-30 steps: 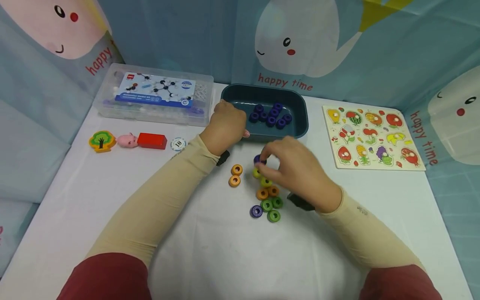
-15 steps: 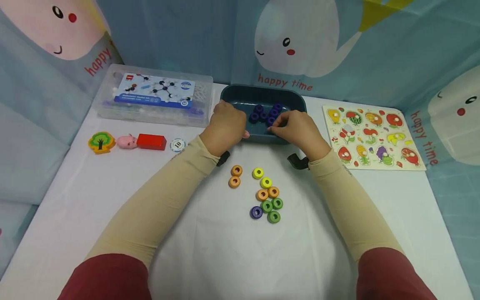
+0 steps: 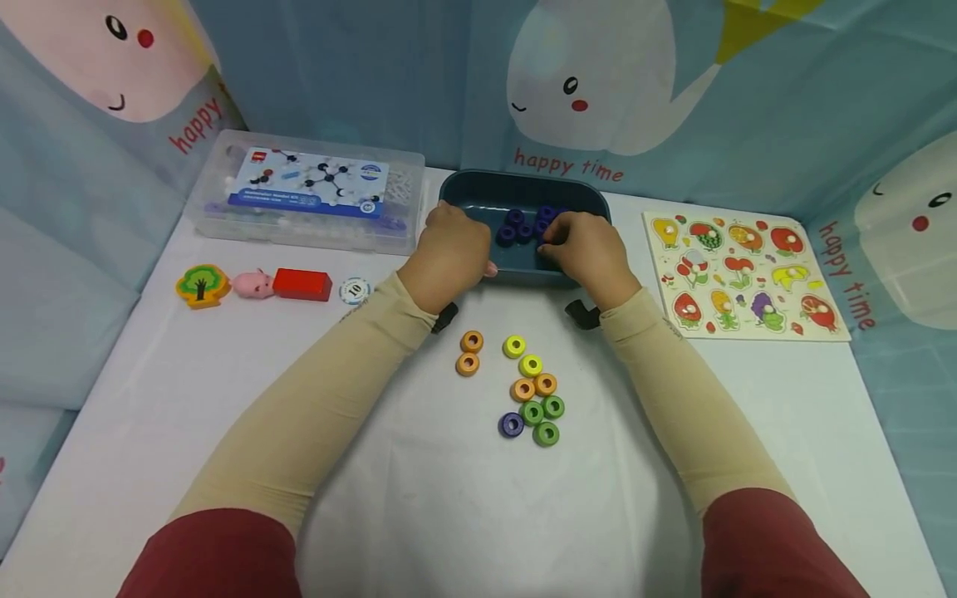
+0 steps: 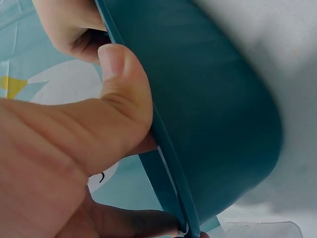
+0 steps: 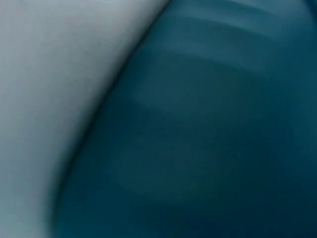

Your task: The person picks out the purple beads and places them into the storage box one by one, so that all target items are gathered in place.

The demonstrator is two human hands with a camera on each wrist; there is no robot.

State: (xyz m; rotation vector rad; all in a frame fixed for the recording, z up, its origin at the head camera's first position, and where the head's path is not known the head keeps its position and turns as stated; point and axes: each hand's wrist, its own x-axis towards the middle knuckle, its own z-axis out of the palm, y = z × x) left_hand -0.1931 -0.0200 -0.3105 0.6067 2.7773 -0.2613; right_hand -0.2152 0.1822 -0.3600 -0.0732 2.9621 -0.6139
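My left hand (image 3: 452, 252) grips the near-left rim of a dark teal plastic basin (image 3: 497, 276); in the left wrist view its thumb (image 4: 126, 91) lies along the basin's outer wall. Inside the basin sit several dark purple rings (image 3: 507, 235). My right hand (image 3: 594, 256) reaches over the near-right rim, thumb and fingertips brought together at the purple rings. Whether a ring is between those fingertips is hidden, and the hand covers some rings. Only the blurred basin wall (image 5: 188, 124) and white cloth appear in the right wrist view.
Nearer me lie yellow rings (image 3: 513, 346), orange rings (image 3: 468, 364), green rings (image 3: 547, 433) and one purple ring (image 3: 512, 424). At left are a clear kit box (image 3: 299, 228), tree toy (image 3: 203, 286), pink pig (image 3: 253, 284), red block (image 3: 302, 284) and chip (image 3: 355, 291). A fruit puzzle board (image 3: 748, 274) lies right.
My right hand has carried a purple ring from beside the yellow rings into the basin, then shifted slightly left and away from me. The left hand has stayed on the rim.
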